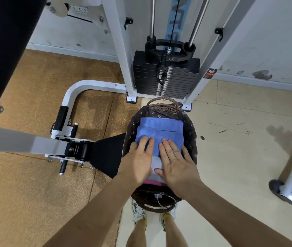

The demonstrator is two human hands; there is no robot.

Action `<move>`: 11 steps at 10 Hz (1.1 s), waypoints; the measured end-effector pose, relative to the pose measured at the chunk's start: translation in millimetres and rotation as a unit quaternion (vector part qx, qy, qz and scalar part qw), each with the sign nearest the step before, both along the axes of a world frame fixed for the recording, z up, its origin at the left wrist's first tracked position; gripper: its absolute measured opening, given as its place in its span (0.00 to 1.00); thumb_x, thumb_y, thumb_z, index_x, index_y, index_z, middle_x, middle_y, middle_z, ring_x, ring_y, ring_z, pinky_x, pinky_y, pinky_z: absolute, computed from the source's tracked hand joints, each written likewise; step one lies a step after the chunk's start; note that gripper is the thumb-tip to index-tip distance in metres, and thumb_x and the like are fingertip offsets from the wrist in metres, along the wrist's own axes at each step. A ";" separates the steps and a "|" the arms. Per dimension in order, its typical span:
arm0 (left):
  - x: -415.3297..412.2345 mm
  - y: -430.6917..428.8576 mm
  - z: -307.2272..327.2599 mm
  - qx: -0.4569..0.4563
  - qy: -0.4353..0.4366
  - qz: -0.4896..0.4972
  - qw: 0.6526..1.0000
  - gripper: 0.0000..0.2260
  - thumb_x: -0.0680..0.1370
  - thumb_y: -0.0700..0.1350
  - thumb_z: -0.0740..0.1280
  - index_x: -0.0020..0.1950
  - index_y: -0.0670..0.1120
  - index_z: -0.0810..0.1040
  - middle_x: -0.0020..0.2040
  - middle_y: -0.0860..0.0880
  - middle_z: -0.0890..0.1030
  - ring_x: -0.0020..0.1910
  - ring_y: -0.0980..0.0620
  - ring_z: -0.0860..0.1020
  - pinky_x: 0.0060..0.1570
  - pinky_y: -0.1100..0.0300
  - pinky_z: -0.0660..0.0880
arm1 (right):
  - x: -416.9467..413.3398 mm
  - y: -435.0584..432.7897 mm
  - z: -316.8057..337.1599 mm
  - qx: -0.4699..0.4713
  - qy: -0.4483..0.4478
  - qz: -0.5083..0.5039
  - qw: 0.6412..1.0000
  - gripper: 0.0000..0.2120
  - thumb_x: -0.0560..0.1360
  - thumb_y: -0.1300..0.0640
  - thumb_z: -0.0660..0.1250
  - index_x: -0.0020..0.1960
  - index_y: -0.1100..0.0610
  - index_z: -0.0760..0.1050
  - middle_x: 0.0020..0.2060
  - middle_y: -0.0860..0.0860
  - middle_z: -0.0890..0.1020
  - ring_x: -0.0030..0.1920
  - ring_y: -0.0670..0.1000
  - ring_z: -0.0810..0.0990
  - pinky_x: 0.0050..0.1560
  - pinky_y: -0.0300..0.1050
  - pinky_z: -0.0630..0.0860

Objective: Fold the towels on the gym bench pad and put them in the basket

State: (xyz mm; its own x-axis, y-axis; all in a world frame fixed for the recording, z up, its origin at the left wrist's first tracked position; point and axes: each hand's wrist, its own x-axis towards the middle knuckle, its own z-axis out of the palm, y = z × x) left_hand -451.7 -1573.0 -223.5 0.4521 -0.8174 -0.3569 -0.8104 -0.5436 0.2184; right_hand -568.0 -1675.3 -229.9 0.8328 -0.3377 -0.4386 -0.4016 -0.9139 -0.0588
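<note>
Inside the wicker basket (190,134), a folded blue towel (161,136) is pressed down by both hands. The left hand (139,163) is laid flat on the towel's left edge, fingers straight and close together, nothing gripped. The right hand (175,163) is laid flat just beside it, fingers straight and slightly spread, thumb on a white towel (156,164) underneath. A second blue towel (161,122) is seen behind the first; a pink towel (155,183) is seen lowest, at the near side. The black bench pad (106,154) is located just left of the basket. A weight stack (166,79) is seen behind the basket.
</note>
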 end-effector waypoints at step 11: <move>-35.2 17.9 93.2 -0.292 0.058 0.263 0.917 0.12 0.80 0.42 0.62 0.61 0.49 0.80 0.61 0.55 0.77 0.59 0.53 0.74 0.57 0.61 0.73 | -30.9 -35.7 97.8 0.149 -0.173 -0.084 0.970 0.29 0.77 0.43 0.46 0.72 0.52 0.66 0.69 0.49 0.73 0.66 0.53 0.73 0.58 0.50 0.70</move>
